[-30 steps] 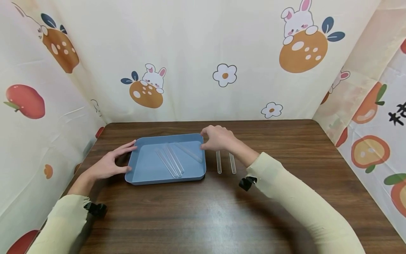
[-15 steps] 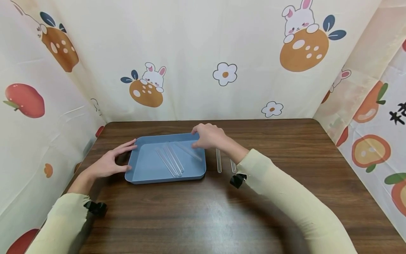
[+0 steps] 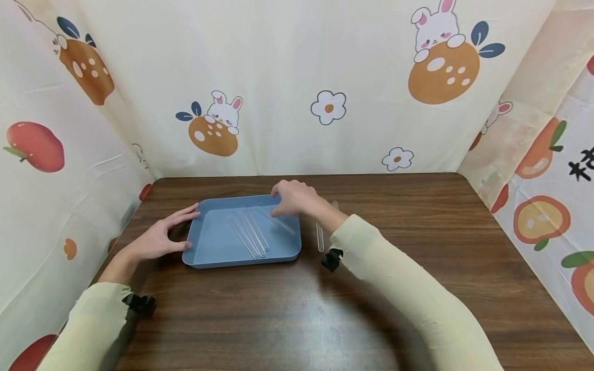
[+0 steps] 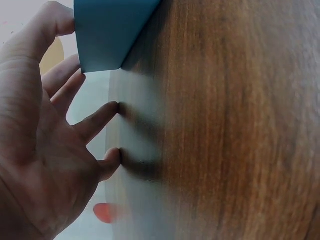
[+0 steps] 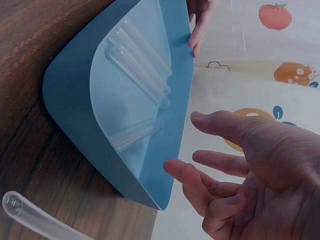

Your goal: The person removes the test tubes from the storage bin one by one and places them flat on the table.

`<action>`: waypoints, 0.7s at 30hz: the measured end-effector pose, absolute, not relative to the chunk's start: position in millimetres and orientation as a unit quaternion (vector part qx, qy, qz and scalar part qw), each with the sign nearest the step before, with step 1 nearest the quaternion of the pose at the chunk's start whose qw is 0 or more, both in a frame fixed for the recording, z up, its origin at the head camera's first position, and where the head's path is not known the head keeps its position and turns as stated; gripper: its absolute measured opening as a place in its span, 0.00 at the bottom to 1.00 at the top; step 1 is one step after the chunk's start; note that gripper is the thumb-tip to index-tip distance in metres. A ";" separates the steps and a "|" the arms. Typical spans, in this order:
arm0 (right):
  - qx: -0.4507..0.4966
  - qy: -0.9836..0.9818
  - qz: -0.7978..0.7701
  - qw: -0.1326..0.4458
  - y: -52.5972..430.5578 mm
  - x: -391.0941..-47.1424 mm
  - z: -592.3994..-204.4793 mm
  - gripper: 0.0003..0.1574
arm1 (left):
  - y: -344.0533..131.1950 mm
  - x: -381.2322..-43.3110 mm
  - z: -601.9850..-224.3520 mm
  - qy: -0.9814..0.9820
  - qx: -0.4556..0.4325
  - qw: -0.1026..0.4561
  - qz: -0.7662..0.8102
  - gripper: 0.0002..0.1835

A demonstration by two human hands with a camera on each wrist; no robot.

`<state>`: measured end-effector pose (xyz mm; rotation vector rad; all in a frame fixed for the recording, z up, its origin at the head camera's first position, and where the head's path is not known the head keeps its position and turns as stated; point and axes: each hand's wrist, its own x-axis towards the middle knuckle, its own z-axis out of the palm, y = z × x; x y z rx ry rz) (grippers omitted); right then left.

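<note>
A shallow blue tray (image 3: pixel 211 247) lies on the wooden table, left of centre. Inside it, three clear test tubes (image 3: pixel 251 234) rest side by side, and another test tube (image 3: pixel 283 225) slants apart from them toward the right. My left hand (image 3: pixel 155 239) touches the tray's left end, with thumb and fingertips spread along the wall. Over the tray's back right corner is my right hand (image 3: pixel 295 198). Its thumb and fingers are loosely bent and apart, with nothing between them in the right wrist view. Right of the tray, a test tube (image 3: pixel 320 239) lies on the table.
Past my right wrist, the tip of a second loose test tube (image 3: pixel 335 204) shows; my forearm hides the rest. The table (image 3: pixel 260 319) ends at a printed curtain (image 3: pixel 283 62) behind, with more curtain at both sides.
My right hand has moved left, from beside the tray's right edge to over its back right corner. The forearm now covers most of the farther loose tube. My left hand stays still.
</note>
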<state>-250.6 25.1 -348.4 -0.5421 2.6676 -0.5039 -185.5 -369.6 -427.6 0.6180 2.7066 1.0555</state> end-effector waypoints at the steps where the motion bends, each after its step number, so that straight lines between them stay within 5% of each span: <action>1: -0.192 0.946 -0.182 0.189 24.3 -251.6 -348.8 0.38 | -369.6 -185.1 -427.6 0.908 0.207 0.085 0.354 0.43; 21: -0.179 0.947 -0.151 0.221 5.9 -278.0 -376.3 0.38 | -367.8 -185.1 -426.4 0.907 0.203 0.089 0.357 0.43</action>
